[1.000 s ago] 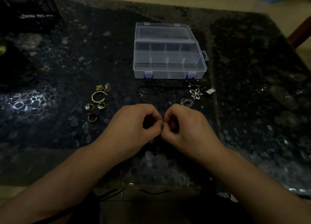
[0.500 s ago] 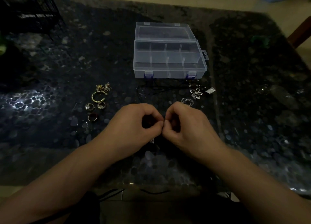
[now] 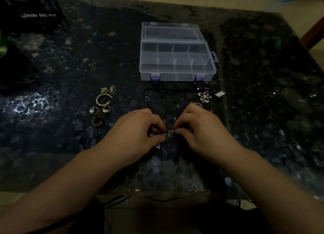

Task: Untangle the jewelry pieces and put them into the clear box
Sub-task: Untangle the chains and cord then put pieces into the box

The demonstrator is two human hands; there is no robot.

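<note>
- A clear box is seen on the dark pebble-patterned tabletop, its lid folded back flat on the far side.
- The box is split by clear dividers into two rows of compartments; nothing can be made out inside any of them.
- Two blue latches are fixed on the box's near wall.
- A silver chain with small charms is held well in front of the box, between the two hands.
- The left hand is curled, and the chain is pinched between its thumb and fingers; a small charm hangs just below it.
- The right hand is curled as well, and the other end of the chain is pinched at its fingertips.
- Just in front of the box, a black cord is laid out along its near wall.
- In front of the box's right corner, a silver flower pendant lies beside a small silver piece.
- To the front left of the box, a gold tangle, a gold bangle, two silver rings and a dark ring are set apart in a loose column.
- Far left of the box, a black wire rack stands at the tabletop's edge.
</note>
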